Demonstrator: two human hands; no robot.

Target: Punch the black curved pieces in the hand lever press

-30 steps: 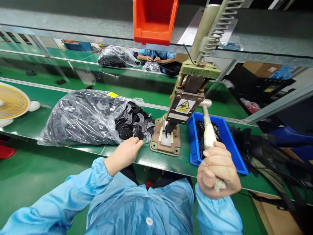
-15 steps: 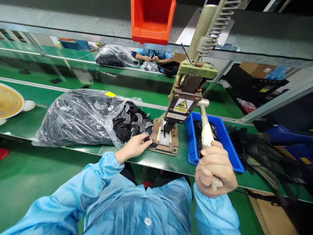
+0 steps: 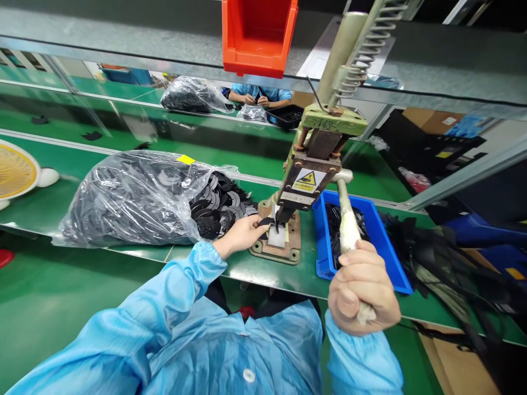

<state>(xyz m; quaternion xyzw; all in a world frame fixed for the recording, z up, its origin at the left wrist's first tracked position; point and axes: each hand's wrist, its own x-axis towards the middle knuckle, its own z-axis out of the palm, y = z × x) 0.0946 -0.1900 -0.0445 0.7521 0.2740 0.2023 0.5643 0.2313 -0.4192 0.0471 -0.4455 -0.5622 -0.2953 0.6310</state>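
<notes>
My left hand (image 3: pixel 244 236) pinches a small black curved piece (image 3: pixel 267 221) by one end. The piece's other end reaches under the head of a hand press (image 3: pixel 307 181), above a light plate (image 3: pixel 278 236) on the press base (image 3: pixel 257 247). My right hand (image 3: pixel 364 288) is wrapped round the press lever (image 3: pixel 349 222), which has pale wrapping on its grip. Left of the press, black and grey crescent-shaped pieces (image 3: pixel 218 206) spill from the mouth of a clear plastic bag (image 3: pixel 127 203).
A blue bin (image 3: pixel 385 244) with dark parts stands right of the press. An orange bin (image 3: pixel 259 60) hangs above. Black straps (image 3: pixel 444 263) lie at the right, a yellow-and-white fan (image 3: pixel 18 170) at the left. Across the bench, a co-worker's hands (image 3: pixel 255 100) handle something dark.
My left hand has moved right and slightly up, bringing the black piece from the base's left edge to under the press head. My right hand stays on the lever, nearly still.
</notes>
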